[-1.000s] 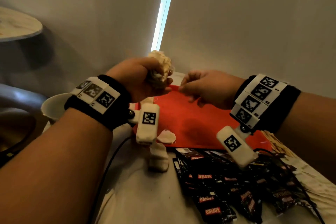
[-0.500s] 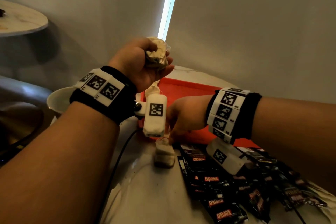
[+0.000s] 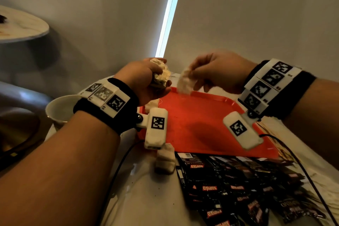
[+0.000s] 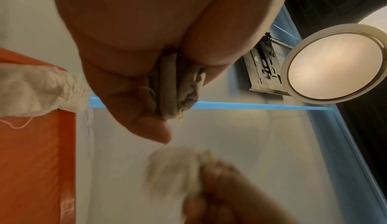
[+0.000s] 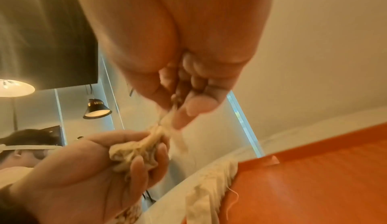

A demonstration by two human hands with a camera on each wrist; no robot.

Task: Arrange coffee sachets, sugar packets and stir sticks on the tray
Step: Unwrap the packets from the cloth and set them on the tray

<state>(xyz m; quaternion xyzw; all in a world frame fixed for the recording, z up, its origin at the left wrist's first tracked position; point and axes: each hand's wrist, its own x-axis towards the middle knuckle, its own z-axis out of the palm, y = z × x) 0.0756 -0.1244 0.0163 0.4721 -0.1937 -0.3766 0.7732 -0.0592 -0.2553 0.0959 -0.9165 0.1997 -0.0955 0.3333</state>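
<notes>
My left hand (image 3: 145, 79) is raised over the red tray's (image 3: 201, 115) far left corner and grips a bunch of small white cloth sugar packets (image 3: 161, 76), also seen in the left wrist view (image 4: 178, 91). My right hand (image 3: 203, 72) pinches one white packet (image 3: 185, 83) by its top, right beside that bunch (image 5: 136, 149). The pinched packet (image 5: 167, 123) hangs above the tray. Another packet (image 3: 152, 103) lies on the tray's left rim. Two more packets (image 3: 165, 159) lie on the table by the tray's near left corner. Black coffee sachets (image 3: 229, 189) lie heaped in front of the tray.
A white cup (image 3: 60, 110) stands left of the tray, under my left wrist. A black cable (image 3: 117, 169) runs across the white table. A wall stands close behind the tray. A round side table (image 3: 20, 25) is at the far left.
My right hand was down at the tray's near left corner by the loose packets; it has risen with one packet to beside my left hand. The left hand holds its bunch as before.
</notes>
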